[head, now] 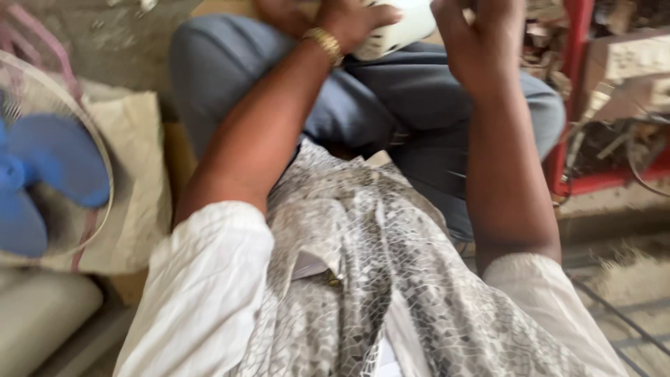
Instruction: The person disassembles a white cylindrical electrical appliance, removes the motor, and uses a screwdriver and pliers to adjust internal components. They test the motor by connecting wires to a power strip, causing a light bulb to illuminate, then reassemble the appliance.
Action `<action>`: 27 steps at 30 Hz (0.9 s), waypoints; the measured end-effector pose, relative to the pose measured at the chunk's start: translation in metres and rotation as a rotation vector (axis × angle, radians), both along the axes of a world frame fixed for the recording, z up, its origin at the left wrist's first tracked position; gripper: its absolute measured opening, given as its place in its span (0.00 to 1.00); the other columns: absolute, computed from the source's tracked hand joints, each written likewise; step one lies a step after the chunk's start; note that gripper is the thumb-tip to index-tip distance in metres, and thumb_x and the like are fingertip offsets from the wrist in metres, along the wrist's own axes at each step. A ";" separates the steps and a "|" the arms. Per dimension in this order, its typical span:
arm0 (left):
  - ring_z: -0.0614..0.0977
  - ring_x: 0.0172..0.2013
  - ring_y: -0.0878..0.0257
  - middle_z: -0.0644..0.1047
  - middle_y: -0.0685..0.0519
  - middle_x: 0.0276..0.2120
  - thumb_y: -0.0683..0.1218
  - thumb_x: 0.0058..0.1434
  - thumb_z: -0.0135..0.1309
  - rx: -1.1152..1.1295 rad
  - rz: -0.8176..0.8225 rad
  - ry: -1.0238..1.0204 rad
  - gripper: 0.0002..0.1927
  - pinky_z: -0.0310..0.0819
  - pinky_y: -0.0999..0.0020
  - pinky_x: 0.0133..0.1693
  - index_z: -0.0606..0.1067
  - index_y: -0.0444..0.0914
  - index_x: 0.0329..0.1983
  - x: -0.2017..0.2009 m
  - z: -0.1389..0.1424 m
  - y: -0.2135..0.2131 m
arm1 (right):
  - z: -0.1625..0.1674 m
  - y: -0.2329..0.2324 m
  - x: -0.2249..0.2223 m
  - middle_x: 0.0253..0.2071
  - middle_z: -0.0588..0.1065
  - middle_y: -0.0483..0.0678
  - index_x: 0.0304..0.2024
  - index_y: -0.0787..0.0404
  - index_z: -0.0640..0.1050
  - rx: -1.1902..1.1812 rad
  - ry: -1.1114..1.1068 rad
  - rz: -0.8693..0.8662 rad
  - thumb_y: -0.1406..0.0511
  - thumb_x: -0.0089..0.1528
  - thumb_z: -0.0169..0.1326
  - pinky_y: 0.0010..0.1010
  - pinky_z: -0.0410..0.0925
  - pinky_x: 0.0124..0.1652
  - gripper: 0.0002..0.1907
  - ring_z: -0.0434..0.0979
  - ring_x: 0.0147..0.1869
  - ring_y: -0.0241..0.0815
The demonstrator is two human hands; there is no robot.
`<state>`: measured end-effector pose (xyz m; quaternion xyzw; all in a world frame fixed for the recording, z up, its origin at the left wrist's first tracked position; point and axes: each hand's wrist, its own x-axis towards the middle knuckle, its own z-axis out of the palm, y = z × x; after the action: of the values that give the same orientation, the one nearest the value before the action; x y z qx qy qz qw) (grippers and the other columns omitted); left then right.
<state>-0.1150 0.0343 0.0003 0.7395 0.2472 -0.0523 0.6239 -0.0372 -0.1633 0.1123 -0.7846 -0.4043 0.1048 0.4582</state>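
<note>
Seen from above, looking down over a patterned grey-and-white shirt [391, 279] and blue-grey trousers [391, 98], seated. Both arms raised toward the top of the view, white sleeves [202, 293] rolled back above the elbows.

Left hand [349, 21] at the top edge, a gold watch band [322, 42] round the wrist, fingers curled over a white plastic casing [398, 31]. Casing pressed under thumb and fingers, its slotted lower corner poking out beneath the palm; held above the lap, partly cut off by the top of the view. Grip closed on it, as far as could be told through the blur.

Right hand [474, 42] just beside the casing's right end, back of the hand toward the camera, fingers bent upward and out of sight. Whether touching or clasping the casing: could not be told, fingertips hidden.

Off to the left, a fan [49, 167] with blue blades behind a wire guard, resting against a pale cloth sack [139, 188]. Below it, a grey rounded tube shape [35, 314]. Off to the right, a red metal frame [572, 91] crowded with pale blocks and loose wires [628, 139], too blurred to sort out. Dusty concrete floor [628, 279] beneath.
</note>
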 end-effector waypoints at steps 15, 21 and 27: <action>0.78 0.57 0.50 0.76 0.39 0.56 0.61 0.38 0.81 0.172 0.096 -0.299 0.58 0.74 0.60 0.59 0.61 0.32 0.63 0.005 -0.024 0.008 | 0.195 0.026 -0.135 0.74 0.63 0.60 0.46 0.63 0.80 0.020 0.190 1.281 0.63 0.65 0.55 0.55 0.59 0.73 0.11 0.58 0.81 0.62; 0.69 0.64 0.54 0.65 0.40 0.64 0.47 0.41 0.80 -0.212 0.072 -0.285 0.64 0.69 0.60 0.64 0.47 0.32 0.71 0.007 -0.031 0.002 | 0.169 0.014 -0.157 0.72 0.64 0.61 0.51 0.68 0.77 -0.055 0.109 1.217 0.63 0.66 0.51 0.50 0.57 0.72 0.15 0.60 0.79 0.61; 0.76 0.57 0.50 0.72 0.38 0.59 0.58 0.38 0.75 0.082 0.046 -0.061 0.58 0.74 0.57 0.56 0.59 0.30 0.66 0.000 -0.003 0.005 | 0.130 0.020 -0.174 0.68 0.64 0.65 0.57 0.74 0.71 -0.076 0.151 1.168 0.62 0.54 0.57 0.46 0.60 0.71 0.32 0.63 0.72 0.63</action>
<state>-0.1155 0.0393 -0.0032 0.7597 0.2470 -0.0052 0.6015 -0.2109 -0.1430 0.2420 -0.4383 -0.7315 0.4099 0.3239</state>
